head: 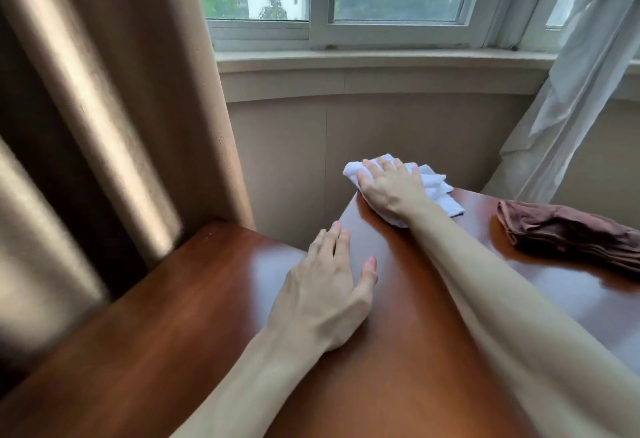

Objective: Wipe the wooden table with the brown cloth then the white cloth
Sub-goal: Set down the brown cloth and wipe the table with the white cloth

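White cloth (pixel 434 183) is pressed flat under the right hand (pixel 393 191), fingers spread, at the table's (pixel 207 316) far corner, frame centre-right. Unwiped wood lies toward lower frame. Left hand (pixel 325 295) rests flat, holding nothing. Brown cloth (pixel 568 233) lies aside at right edge.

The right hand (pixel 391 188) presses the white cloth (pixel 434 183) on the wooden table (pixel 194 299); the left hand (pixel 325 292) lies flat.

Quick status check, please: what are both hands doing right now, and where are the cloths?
Right hand presses white cloth at table's far corner. Left hand flat on table, empty. Brown cloth lies aside at right. Nothing in the way.
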`<action>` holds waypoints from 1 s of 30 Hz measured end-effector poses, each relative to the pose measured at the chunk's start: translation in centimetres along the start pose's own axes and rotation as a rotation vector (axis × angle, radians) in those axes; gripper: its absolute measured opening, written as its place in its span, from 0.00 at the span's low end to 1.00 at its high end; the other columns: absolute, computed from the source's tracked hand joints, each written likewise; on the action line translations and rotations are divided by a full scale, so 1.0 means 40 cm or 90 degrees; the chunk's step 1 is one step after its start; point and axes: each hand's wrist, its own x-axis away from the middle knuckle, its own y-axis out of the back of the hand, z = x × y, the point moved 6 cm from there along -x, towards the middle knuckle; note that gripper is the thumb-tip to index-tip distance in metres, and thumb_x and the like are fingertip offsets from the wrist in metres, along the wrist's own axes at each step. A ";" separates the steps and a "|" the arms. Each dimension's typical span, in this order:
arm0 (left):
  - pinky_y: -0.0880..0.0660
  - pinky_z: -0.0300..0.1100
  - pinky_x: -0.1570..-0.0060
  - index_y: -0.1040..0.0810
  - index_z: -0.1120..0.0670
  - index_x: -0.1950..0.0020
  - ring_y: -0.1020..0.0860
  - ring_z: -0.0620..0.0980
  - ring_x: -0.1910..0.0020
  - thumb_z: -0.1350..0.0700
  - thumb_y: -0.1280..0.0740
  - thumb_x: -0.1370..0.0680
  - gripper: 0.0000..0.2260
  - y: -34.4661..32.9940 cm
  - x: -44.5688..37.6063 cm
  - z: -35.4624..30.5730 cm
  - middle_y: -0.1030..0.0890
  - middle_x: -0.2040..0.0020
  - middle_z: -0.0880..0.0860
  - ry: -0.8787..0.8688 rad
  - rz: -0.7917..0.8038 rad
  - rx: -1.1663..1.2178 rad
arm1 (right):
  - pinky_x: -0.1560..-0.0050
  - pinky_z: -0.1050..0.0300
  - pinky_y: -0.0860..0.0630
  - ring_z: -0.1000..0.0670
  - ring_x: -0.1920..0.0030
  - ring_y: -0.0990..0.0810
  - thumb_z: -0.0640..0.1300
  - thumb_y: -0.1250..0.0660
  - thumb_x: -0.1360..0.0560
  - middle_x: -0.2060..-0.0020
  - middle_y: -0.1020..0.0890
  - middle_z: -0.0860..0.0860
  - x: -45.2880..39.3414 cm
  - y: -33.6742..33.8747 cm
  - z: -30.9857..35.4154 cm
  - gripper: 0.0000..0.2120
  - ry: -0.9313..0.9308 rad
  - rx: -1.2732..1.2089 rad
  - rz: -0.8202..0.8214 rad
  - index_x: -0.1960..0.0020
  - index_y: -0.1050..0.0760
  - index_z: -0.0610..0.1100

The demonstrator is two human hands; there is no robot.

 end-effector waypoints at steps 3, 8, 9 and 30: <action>0.48 0.43 0.22 0.47 0.50 0.18 0.50 0.41 0.20 0.37 0.47 0.19 0.32 0.012 -0.008 0.006 0.49 0.18 0.44 0.021 0.029 0.076 | 0.22 0.33 0.57 0.44 0.18 0.50 0.56 0.58 0.15 0.18 0.46 0.52 0.074 -0.001 0.038 0.27 0.025 -0.010 -0.013 0.17 0.46 0.55; 0.44 0.27 0.35 0.30 0.54 0.27 0.36 0.46 0.25 0.46 0.40 0.17 0.21 0.108 0.012 0.011 0.31 0.27 0.48 0.061 -0.022 0.297 | 0.23 0.31 0.54 0.40 0.18 0.53 0.58 0.54 0.15 0.18 0.48 0.49 0.306 -0.039 0.168 0.26 0.140 0.037 0.000 0.18 0.48 0.55; 0.44 0.28 0.35 0.32 0.55 0.25 0.36 0.46 0.25 0.45 0.41 0.17 0.23 0.130 0.030 0.010 0.33 0.26 0.49 0.061 -0.025 0.282 | 0.23 0.30 0.54 0.40 0.18 0.53 0.58 0.53 0.15 0.18 0.49 0.49 0.360 -0.045 0.190 0.27 0.158 0.036 -0.007 0.18 0.49 0.55; 0.36 0.30 0.40 0.21 0.47 0.34 0.27 0.38 0.38 0.49 0.41 0.16 0.14 0.282 0.602 0.205 0.22 0.39 0.41 0.064 -0.043 0.201 | 0.26 0.28 0.51 0.46 0.22 0.39 0.65 0.61 0.32 0.27 0.30 0.54 0.899 0.027 0.359 0.38 0.153 -0.088 -0.025 0.29 0.29 0.56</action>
